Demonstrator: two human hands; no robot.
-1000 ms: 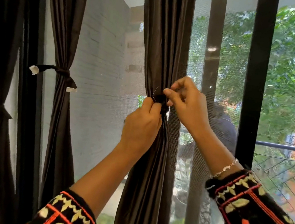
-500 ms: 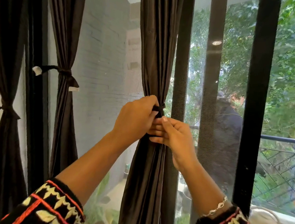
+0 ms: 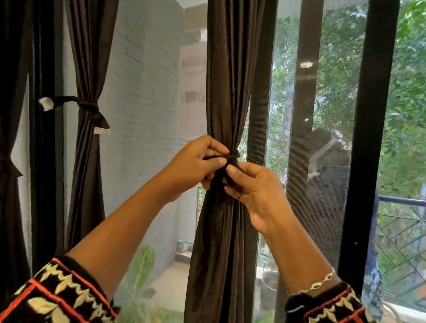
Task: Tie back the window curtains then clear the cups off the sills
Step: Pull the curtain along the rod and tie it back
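A dark brown curtain [image 3: 230, 70] hangs gathered in the middle of the window. A dark tie-back strip [image 3: 232, 157] is wrapped around it at mid height. My left hand [image 3: 193, 164] pinches one end of the strip on the curtain's left side. On the right, just below the knot, my right hand [image 3: 253, 190] pinches the other end. Both hands press against the bunched fabric. No cup shows in this view.
Two more dark curtains hang at the left, one [image 3: 90, 67] bound with a white-tipped tie [image 3: 90, 110], the other [image 3: 5, 84] bound lower down. Black window frame bars [image 3: 368, 126] stand to the right, with a mesh screen, balcony railing [image 3: 414, 203] and trees beyond.
My right hand dropped from above the knot to just below it. My left hand rose to the knot's left side. The strip now sits tighter around the curtain.
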